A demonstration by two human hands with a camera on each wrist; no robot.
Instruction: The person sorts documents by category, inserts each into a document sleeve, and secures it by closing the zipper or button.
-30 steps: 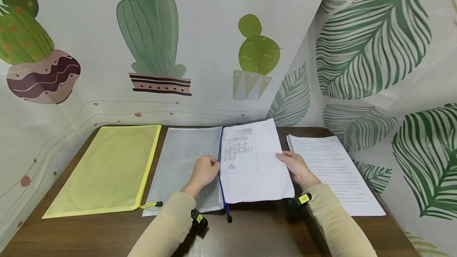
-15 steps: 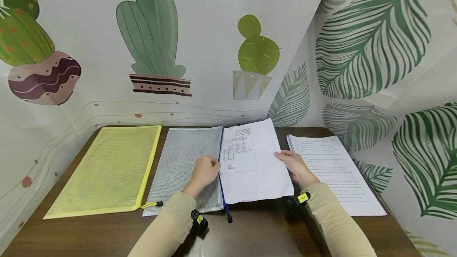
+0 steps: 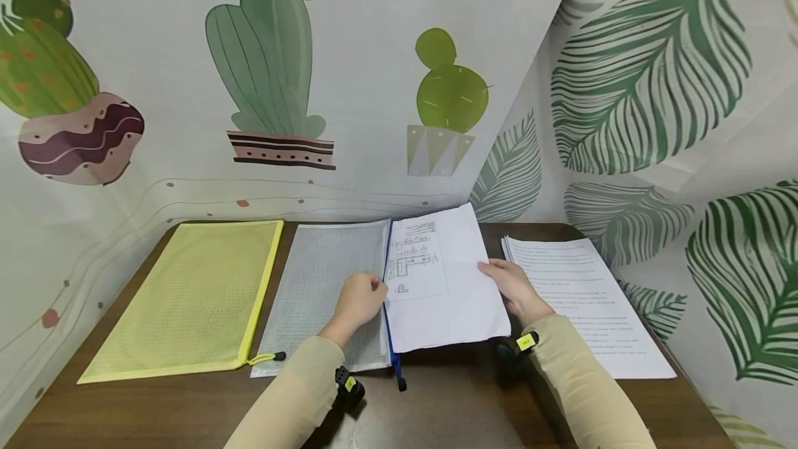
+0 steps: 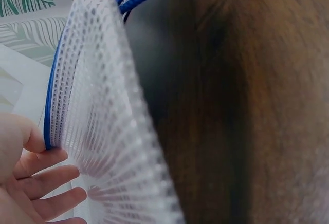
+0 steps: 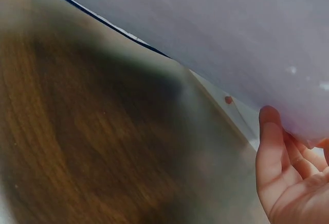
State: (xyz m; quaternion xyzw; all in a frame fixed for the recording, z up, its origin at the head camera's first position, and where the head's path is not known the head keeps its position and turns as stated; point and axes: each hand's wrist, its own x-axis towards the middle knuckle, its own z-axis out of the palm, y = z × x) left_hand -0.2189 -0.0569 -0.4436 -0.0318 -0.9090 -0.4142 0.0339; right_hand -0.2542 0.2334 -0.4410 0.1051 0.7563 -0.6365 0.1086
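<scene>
A white mesh zipper pouch [image 3: 312, 303] with a blue zipper lies mid-table. My left hand [image 3: 359, 303] pinches its zippered edge between thumb and forefinger, and in the left wrist view the mesh [image 4: 97, 106] is lifted off the table, its other fingers spread against it. My right hand [image 3: 514, 289] grips the right edge of some white paper [image 3: 464, 314], whose top sheet bears a line drawing. The paper's left edge sits at the pouch's blue zipper [image 3: 389, 328]. In the right wrist view the paper's underside [image 5: 205, 39] hangs above the table, its edge between thumb and fingers.
To the left lies a yellow mesh zipper pouch [image 3: 193, 296] with a yellow cord pull. A stack of printed sheets [image 3: 586, 303] lies on the right, partly behind my right sleeve [image 3: 586, 373]. The brown wooden table [image 3: 436, 407] ends at a patterned wall covering [image 3: 368, 89].
My right hand and the paper have shifted slightly left and up, bringing the drawing closer to the blue zipper. My left hand keeps its pinch on the pouch edge.
</scene>
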